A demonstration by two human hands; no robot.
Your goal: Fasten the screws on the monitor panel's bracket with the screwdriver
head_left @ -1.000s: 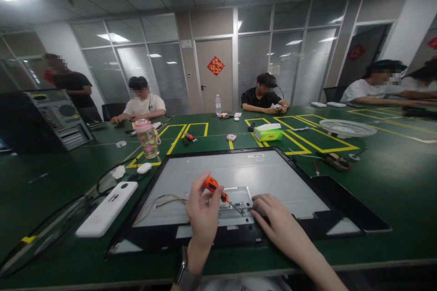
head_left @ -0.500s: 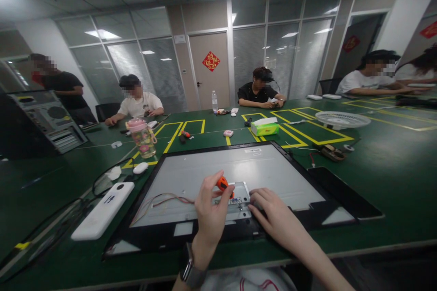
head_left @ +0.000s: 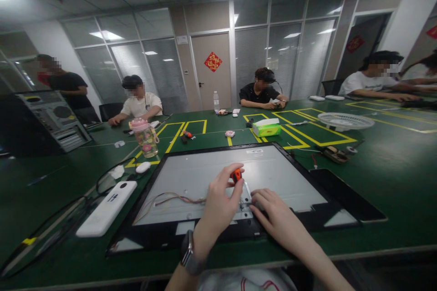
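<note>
A large flat display panel (head_left: pixel 191 168), grey with a black frame, lies in front of me on the green table. My left hand (head_left: pixel 221 198) is closed around the orange and black handle of a screwdriver (head_left: pixel 236 175), held over a small metal bracket (head_left: pixel 247 188) on the panel. Its shaft and tip are hidden behind my fingers. Against the bracket's right side rests my right hand (head_left: pixel 272 209), fingers loosely extended, with nothing visible in it. Thin coloured wires (head_left: pixel 172 196) run left from the bracket area across the panel.
Left of the panel lie a white power bank (head_left: pixel 107 209), black cables (head_left: pixel 44 236) and a pink-lidded bottle (head_left: pixel 145 138). A dark flat slab (head_left: pixel 348 194) lies to the right. Beyond are a green tissue box (head_left: pixel 266 128), a white basket (head_left: pixel 344 120) and several people.
My left hand has shifted right and slightly up with the screwdriver, whose handle now stands more upright. My right hand stays by the bracket. The whole view has moved slightly.
</note>
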